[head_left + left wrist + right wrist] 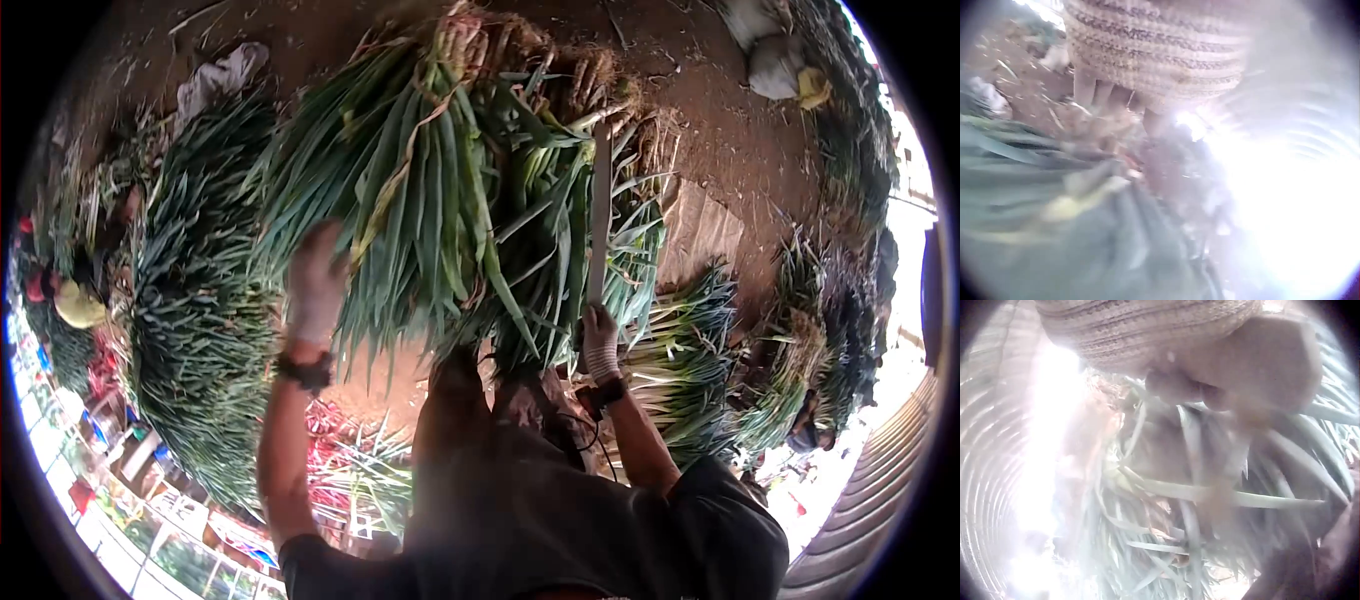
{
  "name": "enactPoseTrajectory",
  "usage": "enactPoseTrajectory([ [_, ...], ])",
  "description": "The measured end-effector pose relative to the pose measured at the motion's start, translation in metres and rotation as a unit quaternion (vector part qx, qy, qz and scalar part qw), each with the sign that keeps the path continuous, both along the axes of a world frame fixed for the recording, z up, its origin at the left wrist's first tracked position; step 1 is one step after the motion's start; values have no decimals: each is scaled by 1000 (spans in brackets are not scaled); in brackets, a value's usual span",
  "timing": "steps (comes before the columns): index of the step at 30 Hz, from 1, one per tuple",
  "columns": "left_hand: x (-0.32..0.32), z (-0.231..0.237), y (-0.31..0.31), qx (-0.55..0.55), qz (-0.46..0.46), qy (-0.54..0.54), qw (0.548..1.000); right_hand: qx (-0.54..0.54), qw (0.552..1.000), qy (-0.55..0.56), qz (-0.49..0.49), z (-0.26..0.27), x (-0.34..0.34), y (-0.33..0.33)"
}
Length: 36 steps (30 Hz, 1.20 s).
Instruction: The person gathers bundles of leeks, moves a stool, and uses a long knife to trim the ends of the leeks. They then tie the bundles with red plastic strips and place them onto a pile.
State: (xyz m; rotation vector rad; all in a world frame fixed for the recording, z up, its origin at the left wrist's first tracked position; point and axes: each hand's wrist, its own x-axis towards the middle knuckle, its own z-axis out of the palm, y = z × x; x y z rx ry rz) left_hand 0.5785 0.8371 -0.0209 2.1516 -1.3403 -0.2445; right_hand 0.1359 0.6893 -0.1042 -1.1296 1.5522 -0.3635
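Observation:
A large bundle of green onions (420,170) lies in front of the person, its pale root ends pointing away and its long leaves toward the legs. The gloved left hand (318,285) is at the left edge of these leaves, its fingers extended and blurred; in the left wrist view the fingers (1100,94) show below the knitted cuff. In the gloved right hand (600,345) is the handle of a long-bladed knife (601,220), its blade pointing away alongside a second bundle (545,200). Curled right fingers (1175,387) show in the right wrist view, the handle mostly hidden.
A long pile of green onions (200,300) stands at the left. More stalks (685,370) lie at the right, beside a flat brown sheet (700,235) on the dirt floor (720,130). White sacks (775,65) sit at the far right. The person's legs (455,400) are close to the leaf tips.

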Motion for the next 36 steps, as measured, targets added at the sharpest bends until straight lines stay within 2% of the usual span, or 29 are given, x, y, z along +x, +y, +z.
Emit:
enactPoseTrajectory([
  [1,-26,-4,-46,6,-42,29,999,-48,998,11,28,-38,-15,-2],
  [2,-49,-13,-89,26,-109,67,991,36,999,-6,6,-4,9,-12],
  [3,-78,-7,-134,105,-141,145,974,9,999,-21,22,-22,6,-15],
  [4,-104,-52,-164,98,-149,205,962,-19,998,-35,40,-47,1,-21],
  [5,-125,-72,-195,88,-183,170,964,-81,992,21,94,-72,-4,-29],
  [6,-142,-94,-223,138,-184,132,964,0,999,-31,41,-60,9,-40],
  [7,-157,-116,-248,216,-183,74,956,31,998,-33,46,-50,16,-53],
  [9,-173,-150,-291,210,-120,-43,969,90,994,-33,45,-32,21,-75],
  [10,-174,-162,-311,206,-87,-102,969,85,994,-51,46,-31,13,-78],
  [12,-167,-175,-350,372,-65,5,926,88,993,-81,2,-49,-10,-74],
  [13,-166,-176,-363,380,-64,27,922,81,994,-75,-1,-51,-23,-72],
  [14,-167,-183,-369,391,-62,50,917,78,995,-68,-3,-44,-29,-72],
  [15,-180,-189,-369,375,-55,9,925,88,994,-63,-16,-33,-35,-72],
  [16,-197,-197,-368,356,-49,-35,932,-6,999,-21,33,-59,-60,-61],
  [18,-221,-210,-355,312,-3,84,946,96,994,-37,-41,-49,-75,-58],
  [20,-238,-223,-341,297,-7,132,946,103,992,-47,-47,-41,-88,-62],
  [21,-248,-230,-331,239,16,203,949,97,992,-53,-52,-39,-95,-66],
  [22,-266,-248,-320,114,25,110,987,91,992,-62,-57,-34,-94,-70],
  [24,-285,-238,-305,161,-9,122,979,52,998,-45,-15,-9,-78,-90],
  [26,-295,-234,-304,165,20,166,972,50,998,-35,16,-5,-63,-103],
  [27,-299,-228,-304,205,18,225,952,98,993,-61,2,4,-51,-111],
  [28,-304,-224,-302,189,6,184,965,142,986,-88,-13,17,-30,-123],
  [30,-321,-216,-285,156,-20,100,982,147,978,-133,58,4,-14,-135],
  [32,-343,-209,-261,158,-27,152,975,160,974,-122,99,2,15,-151],
  [35,-349,-219,-232,217,-129,235,939,259,946,-186,60,-19,46,-160],
  [36,-342,-228,-228,247,-175,262,916,262,951,-162,26,-21,64,-161],
])
